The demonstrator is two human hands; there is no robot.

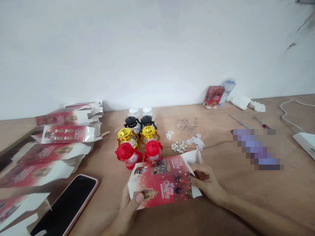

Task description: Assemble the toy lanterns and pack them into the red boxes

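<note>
Both hands hold a red printed cardboard box [162, 180] low in the middle of the wooden table [233, 177]. My left hand [129, 209] grips its near left corner, thumb on top. At the box's right end, my right hand [208, 183] has its fingers closed on the white flaps. Just behind the box stand small toy lanterns in pairs: red [128, 155], gold [126, 136], black [133, 123] and white [134, 112].
Flat red box blanks [64, 134] are piled at the left. A phone [66, 206] in a pink case lies at the near left. Small white discs [179, 146], white tags [195, 141] and wire handles [186, 125] lie behind the box. A blurred object [258, 149], a cable [286, 114] and a water bottle [227, 87] are at the right.
</note>
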